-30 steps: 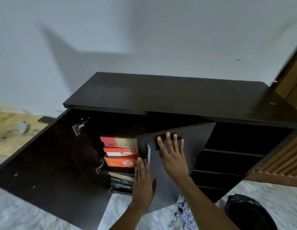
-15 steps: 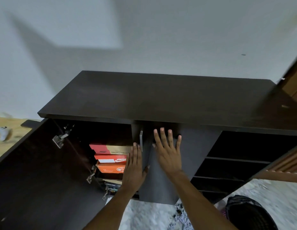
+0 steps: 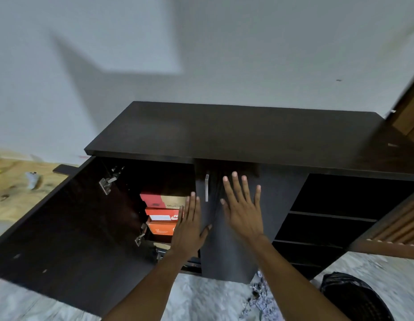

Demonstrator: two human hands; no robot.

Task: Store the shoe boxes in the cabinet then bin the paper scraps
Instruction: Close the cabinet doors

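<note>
Door point(image 3: 236, 232) has swung in since a second ago, from angled out to almost flush under the cabinet point(image 3: 224, 135) top, and your hands rode in with it. Right hand point(image 3: 243, 214) lies flat on the door face with fingers spread and grip released, only pushing. Left hand point(image 3: 189, 230) is also released, fingers straight, at the door's free edge just below the handle point(image 3: 207, 187), with the thumb on the face. Shoe boxes point(image 3: 163, 218) are stacked inside the left bay, beside that edge; whether they stick out past the shelf front I cannot tell. Risks: your left fingers sit right where the door meets the frame, so a last hard shove could pinch them, and if a box does stick out, the door will hit it and bounce back or crush a corner. Left door point(image 3: 74, 239) hangs wide open, so the bay stays exposed and you could knock it when you step back. Paper scraps point(image 3: 259, 295) lie on the floor by your feet, near the black bag point(image 3: 356, 300), not yet binned, and you could kick or scatter them while turning.
</note>
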